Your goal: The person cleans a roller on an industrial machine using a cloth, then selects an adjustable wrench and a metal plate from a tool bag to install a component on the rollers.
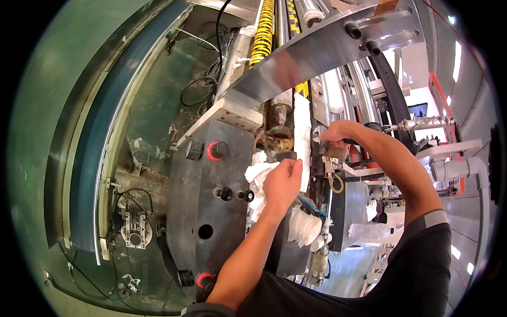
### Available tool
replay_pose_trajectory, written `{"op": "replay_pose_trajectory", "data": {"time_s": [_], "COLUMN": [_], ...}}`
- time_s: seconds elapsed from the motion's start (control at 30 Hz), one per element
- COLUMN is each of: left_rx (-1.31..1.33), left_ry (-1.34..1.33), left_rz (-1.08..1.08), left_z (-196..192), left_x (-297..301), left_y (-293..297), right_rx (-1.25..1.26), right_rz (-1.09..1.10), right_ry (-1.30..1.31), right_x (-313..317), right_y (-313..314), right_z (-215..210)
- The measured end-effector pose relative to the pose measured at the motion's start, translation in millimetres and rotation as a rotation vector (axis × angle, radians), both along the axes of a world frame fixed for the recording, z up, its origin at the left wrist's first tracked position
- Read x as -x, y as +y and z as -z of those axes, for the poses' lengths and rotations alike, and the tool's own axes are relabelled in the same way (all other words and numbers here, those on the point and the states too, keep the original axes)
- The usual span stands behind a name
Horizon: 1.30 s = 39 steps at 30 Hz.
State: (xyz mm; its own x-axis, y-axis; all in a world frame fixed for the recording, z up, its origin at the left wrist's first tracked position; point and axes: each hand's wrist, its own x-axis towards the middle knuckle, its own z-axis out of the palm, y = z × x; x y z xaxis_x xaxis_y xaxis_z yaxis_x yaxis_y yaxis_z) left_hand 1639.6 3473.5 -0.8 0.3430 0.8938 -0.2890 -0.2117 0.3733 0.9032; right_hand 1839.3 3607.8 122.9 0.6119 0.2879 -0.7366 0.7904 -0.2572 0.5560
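Note:
My left hand (283,184) is closed, its fingertips beside a long white strip (302,127) that looks like cloth or paper. What those fingers hold, if anything, is hidden. Crumpled white cloth (257,177) lies just left of this hand, against the dark machine block. Farther to the right, my right hand (338,133) has its fingers curled together over a small metal block (335,152). A whitish bit shows near its fingertips, too small to name. Below my left hand a thick white wrapped bundle (304,227) surrounds part of the machine.
A dark machine housing (211,174) with black knobs stands to the left. A wide metal bar (317,50) crosses above my hands. Beyond it run rollers and a yellow-and-black striped roller (262,31). A clear plastic bottle (369,231) lies at right.

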Motion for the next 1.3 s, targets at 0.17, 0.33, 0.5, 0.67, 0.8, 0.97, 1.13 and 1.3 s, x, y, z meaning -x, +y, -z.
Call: {"op": "replay_pose_trajectory", "data": {"time_s": [0.17, 0.33, 0.5, 0.67, 0.8, 0.97, 1.13, 1.3], "left_rx": [0.074, 0.067, 0.079, 0.062, 0.07, 0.037, -0.014, -0.208], "left_ry": [-0.047, -0.02, -0.079, -0.083, -0.073, -0.008, -0.085, 0.252], "left_rz": [0.025, 0.034, 0.011, -0.03, 0.007, 0.055, 0.056, 0.076], "left_z": [2, 3, 4, 1, 3, 3, 4, -21], "left_x": [2, 0, -5, -4, -5, -6, -14, -63], "left_y": [7, 6, 7, 9, 11, 9, 7, 20], "right_rx": [0.001, 0.074, 0.207, 0.149, -0.038, -0.344, -0.989, -1.349], "right_rz": [0.264, 0.03, -0.46, -1.132, -1.109, -0.854, -0.412, 0.322], "right_ry": [-0.005, -0.03, -0.091, -0.108, -0.041, 0.036, 0.32, 0.635], "right_x": [5, 19, 6, 10, 12, -2, -21, -72], "right_y": [14, 30, 53, 82, 99, 69, -16, -133], "right_z": [-5, -22, -15, 0, -10, -37, -69, -71]}}
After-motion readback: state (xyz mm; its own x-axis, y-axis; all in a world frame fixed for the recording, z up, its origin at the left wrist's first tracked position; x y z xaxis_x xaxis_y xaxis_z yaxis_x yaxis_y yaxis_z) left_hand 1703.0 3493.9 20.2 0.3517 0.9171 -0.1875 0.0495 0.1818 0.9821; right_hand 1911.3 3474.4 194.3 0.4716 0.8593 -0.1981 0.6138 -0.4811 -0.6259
